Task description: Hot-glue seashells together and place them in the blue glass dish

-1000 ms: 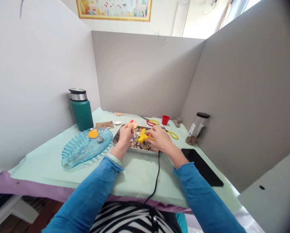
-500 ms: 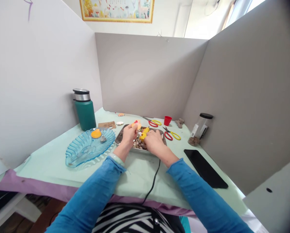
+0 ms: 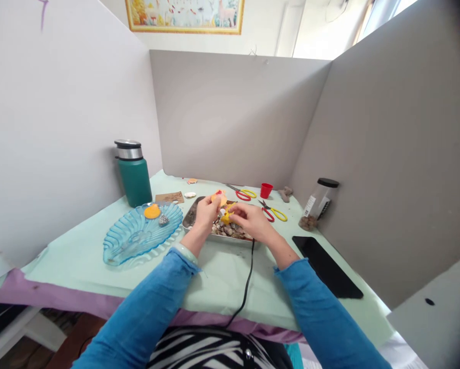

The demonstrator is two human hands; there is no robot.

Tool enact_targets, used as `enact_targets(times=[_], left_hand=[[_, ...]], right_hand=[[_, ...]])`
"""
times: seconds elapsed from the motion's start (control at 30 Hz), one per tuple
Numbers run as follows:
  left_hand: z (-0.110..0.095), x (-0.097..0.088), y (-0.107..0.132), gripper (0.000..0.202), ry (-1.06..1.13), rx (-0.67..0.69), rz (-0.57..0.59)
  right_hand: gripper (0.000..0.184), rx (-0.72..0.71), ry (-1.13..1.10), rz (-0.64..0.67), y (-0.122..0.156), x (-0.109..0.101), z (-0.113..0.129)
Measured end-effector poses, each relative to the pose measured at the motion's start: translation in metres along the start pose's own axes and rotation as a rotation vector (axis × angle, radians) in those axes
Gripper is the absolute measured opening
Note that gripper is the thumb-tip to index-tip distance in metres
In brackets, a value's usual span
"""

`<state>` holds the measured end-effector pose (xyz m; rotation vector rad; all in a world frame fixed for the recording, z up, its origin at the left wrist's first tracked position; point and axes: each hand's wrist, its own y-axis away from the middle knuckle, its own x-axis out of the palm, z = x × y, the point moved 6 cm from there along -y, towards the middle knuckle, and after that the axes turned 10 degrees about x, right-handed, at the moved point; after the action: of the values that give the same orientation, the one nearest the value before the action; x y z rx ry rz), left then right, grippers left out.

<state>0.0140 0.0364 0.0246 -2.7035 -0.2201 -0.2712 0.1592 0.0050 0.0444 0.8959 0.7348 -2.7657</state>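
One glue gun (image 3: 226, 214) above tray rim (image 3: 188, 219)

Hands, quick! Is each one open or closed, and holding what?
Left hand: closed, holding a shell.
Right hand: closed, holding the glue gun.

The tray (image 3: 189, 219) is shiny bare metal. The dish (image 3: 137, 236) is glossy, ribbed, clear blue. The flask (image 3: 134, 179) has a matt green body and polished metal lid. The glue gun (image 3: 226, 216) is smooth yellow plastic. Matt pale cloth covers the tabletop (image 3: 222, 277).
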Motion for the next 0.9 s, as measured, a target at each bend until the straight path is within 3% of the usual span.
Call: enact_targets(times=[0.17, 0.33, 0.67, 0.9], left_hand=[[-0.002, 0.003, 0.001, 0.028, -0.007, 0.06, 0.044], [-0.002, 0.011, 0.006, 0.029, -0.086, 0.086, 0.139], [0.007, 0.016, 0.007, 0.023, -0.139, 0.103, 0.208], [0.007, 0.019, 0.009, 0.023, -0.069, 0.038, 0.225]], right_hand=[[0.026, 0.136, -0.544, -0.149, -0.006, -0.013, -0.022], [0.033, 0.188, -0.774, -0.249, -0.004, -0.016, -0.026], [0.027, 0.252, -0.689, -0.376, -0.001, -0.009, -0.033], [0.026, 0.266, -0.568, -0.363, 0.0, -0.009, -0.038]])
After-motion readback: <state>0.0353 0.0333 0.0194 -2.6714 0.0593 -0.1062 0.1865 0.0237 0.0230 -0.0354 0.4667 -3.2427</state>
